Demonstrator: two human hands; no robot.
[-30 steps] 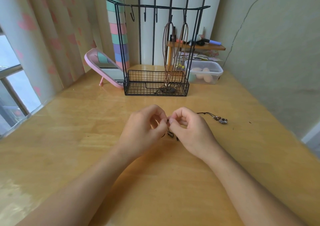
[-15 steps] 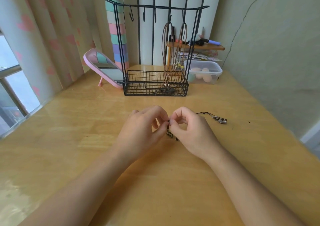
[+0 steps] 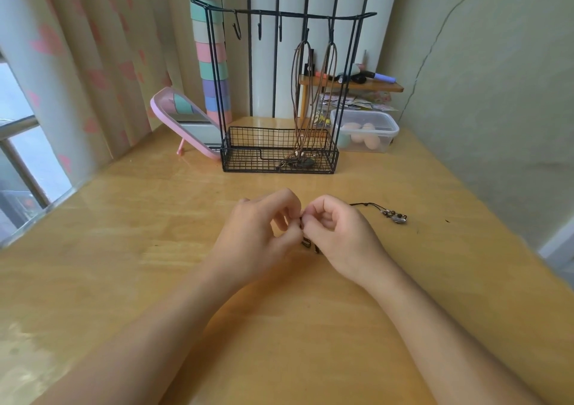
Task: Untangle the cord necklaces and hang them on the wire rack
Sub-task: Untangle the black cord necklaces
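My left hand (image 3: 259, 233) and my right hand (image 3: 338, 233) meet fingertip to fingertip at the middle of the wooden table (image 3: 124, 265), both pinching a dark cord necklace (image 3: 371, 205). Its cord runs out to the right of my right hand and ends in a beaded pendant (image 3: 396, 217) lying on the table. A few dark beads (image 3: 307, 243) show under my fingers; the rest of the tangle is hidden. Behind stands the black wire rack (image 3: 279, 16) with two brown cord necklaces (image 3: 313, 94) hanging from its right hooks into the basket.
A pink tilted mirror (image 3: 183, 119) stands left of the rack. A clear lidded box (image 3: 366, 129) and a small wooden shelf (image 3: 351, 86) sit at the back right. Curtains and a window are at the left, a wall at the right.
My hands have stayed in place with only small finger movements on the cord. The pendant on the table has not shifted.
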